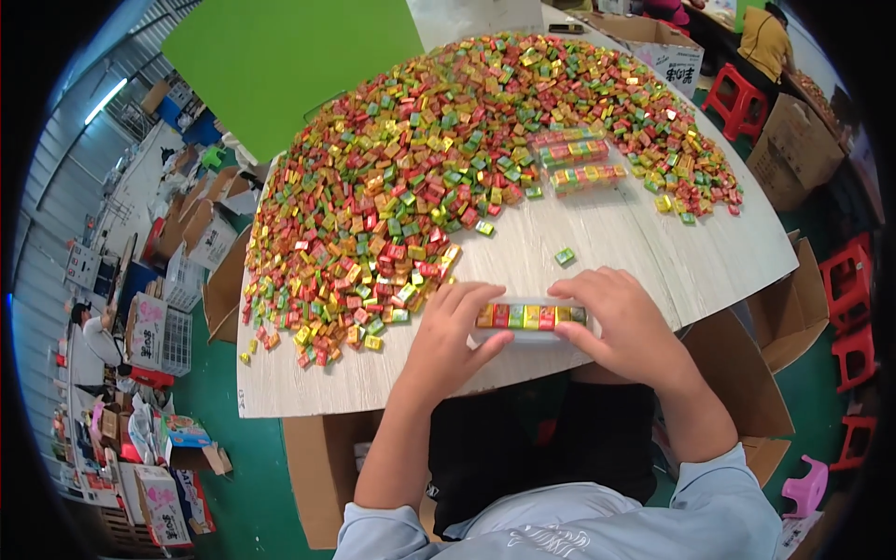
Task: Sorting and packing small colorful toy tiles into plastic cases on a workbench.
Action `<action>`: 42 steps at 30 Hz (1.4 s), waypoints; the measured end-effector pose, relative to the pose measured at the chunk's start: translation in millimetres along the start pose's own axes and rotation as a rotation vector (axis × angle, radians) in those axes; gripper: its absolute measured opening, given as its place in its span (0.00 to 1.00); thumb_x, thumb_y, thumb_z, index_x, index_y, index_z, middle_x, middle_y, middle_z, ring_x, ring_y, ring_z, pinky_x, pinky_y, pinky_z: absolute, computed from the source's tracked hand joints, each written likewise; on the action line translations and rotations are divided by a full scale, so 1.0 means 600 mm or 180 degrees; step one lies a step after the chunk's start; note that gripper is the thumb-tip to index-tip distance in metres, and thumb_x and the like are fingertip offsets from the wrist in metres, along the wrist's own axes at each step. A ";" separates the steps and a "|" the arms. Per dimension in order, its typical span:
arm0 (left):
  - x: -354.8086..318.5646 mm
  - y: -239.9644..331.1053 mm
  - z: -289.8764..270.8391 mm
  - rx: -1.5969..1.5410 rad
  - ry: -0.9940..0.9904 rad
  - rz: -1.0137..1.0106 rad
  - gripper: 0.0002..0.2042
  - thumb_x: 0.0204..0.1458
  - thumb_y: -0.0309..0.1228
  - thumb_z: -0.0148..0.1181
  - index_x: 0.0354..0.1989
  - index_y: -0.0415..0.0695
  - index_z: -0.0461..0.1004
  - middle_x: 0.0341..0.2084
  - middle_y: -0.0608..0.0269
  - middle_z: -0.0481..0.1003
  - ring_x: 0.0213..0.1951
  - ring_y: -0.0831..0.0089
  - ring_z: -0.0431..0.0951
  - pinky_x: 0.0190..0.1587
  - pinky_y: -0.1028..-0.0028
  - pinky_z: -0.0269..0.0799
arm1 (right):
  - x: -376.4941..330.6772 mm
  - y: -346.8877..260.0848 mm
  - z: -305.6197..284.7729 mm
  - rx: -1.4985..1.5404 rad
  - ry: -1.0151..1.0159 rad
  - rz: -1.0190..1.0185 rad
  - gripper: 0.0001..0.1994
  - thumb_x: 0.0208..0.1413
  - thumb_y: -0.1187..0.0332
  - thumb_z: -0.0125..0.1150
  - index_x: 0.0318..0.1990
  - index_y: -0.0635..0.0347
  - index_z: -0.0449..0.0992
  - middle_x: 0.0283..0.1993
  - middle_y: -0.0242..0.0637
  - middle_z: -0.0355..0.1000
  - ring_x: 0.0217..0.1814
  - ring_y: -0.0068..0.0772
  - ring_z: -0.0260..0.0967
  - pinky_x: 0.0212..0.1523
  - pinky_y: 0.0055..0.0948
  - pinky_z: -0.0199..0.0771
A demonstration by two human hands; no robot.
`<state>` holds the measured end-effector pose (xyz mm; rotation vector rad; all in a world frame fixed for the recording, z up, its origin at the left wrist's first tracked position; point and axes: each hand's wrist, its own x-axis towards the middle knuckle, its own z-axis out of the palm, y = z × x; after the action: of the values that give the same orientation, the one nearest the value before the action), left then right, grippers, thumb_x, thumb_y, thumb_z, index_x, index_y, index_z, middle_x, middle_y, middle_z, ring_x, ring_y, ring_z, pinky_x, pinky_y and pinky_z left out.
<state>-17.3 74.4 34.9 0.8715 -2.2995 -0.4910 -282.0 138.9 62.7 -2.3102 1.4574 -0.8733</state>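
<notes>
Near the table's front edge, my left hand (450, 334) and my right hand (623, 322) grip the two ends of a small clear plastic box (534, 336). My thumbs lie along its near side and my fingers curl over the far side. A single row of small foil-wrapped candies (531, 317) in red, yellow, orange and green shows along its top; the ends are hidden by my fingers. A loose green candy (565, 256) lies just beyond my right hand. Further back, several filled clear boxes (586, 175) stand together beside the large candy pile (392, 177).
The pile spreads over the pale wooden table (672, 252). A green board (294, 65) rises at the back left. Open cardboard boxes (737, 369) stand below the table on both sides. Red stools (737, 105) and a person in yellow (763, 45) are at the far right.
</notes>
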 end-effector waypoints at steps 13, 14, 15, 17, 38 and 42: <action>-0.014 -0.021 0.012 -0.0146 0.0222 0.0116 0.31 0.42 0.36 0.83 0.57 0.45 0.77 0.51 0.56 0.80 0.55 0.52 0.77 0.62 0.56 0.69 | 0.003 -0.008 -0.010 -0.0349 -0.0081 -0.0271 0.16 0.61 0.59 0.70 0.52 0.55 0.80 0.50 0.39 0.79 0.52 0.46 0.76 0.56 0.44 0.73; -0.014 -0.020 0.013 -0.0136 0.0243 0.0092 0.31 0.42 0.36 0.83 0.57 0.45 0.77 0.51 0.56 0.80 0.55 0.52 0.77 0.62 0.56 0.69 | 0.003 -0.006 -0.011 -0.0373 -0.0099 -0.0251 0.16 0.61 0.59 0.70 0.52 0.55 0.80 0.50 0.39 0.79 0.52 0.46 0.76 0.56 0.44 0.73; -0.018 -0.021 0.009 -0.0109 0.0255 0.0054 0.31 0.42 0.35 0.83 0.56 0.45 0.77 0.51 0.56 0.80 0.55 0.52 0.77 0.62 0.56 0.69 | 0.006 -0.006 -0.010 -0.0355 -0.0016 -0.0401 0.15 0.61 0.60 0.69 0.52 0.55 0.81 0.48 0.38 0.79 0.52 0.45 0.76 0.55 0.43 0.74; -0.022 -0.029 0.013 -0.0024 0.0249 0.0156 0.34 0.42 0.35 0.83 0.60 0.44 0.75 0.52 0.56 0.80 0.55 0.53 0.77 0.63 0.56 0.69 | 0.008 -0.003 -0.013 -0.0324 0.0047 -0.0538 0.14 0.61 0.61 0.69 0.51 0.55 0.81 0.47 0.37 0.78 0.52 0.43 0.76 0.54 0.42 0.74; -0.194 -0.062 -0.011 -0.0289 0.1435 -0.0982 0.31 0.74 0.57 0.40 0.52 0.37 0.76 0.30 0.57 0.78 0.41 0.63 0.78 0.50 0.63 0.68 | 0.110 0.308 -0.121 -0.0709 0.0100 -0.0230 0.08 0.60 0.72 0.71 0.45 0.60 0.80 0.54 0.39 0.76 0.62 0.45 0.71 0.63 0.41 0.72; -0.158 -0.048 0.002 0.0978 0.1423 -0.0717 0.27 0.73 0.52 0.41 0.43 0.40 0.78 0.27 0.61 0.78 0.33 0.60 0.75 0.47 0.60 0.66 | 0.128 0.350 -0.090 -0.1091 0.0160 -0.0166 0.09 0.62 0.71 0.69 0.48 0.59 0.79 0.59 0.40 0.74 0.67 0.48 0.69 0.68 0.43 0.69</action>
<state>51.1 119.6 -21.0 1.2558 -1.8974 -0.0199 -443.0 -20.0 21.9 -2.5960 1.6885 -0.7479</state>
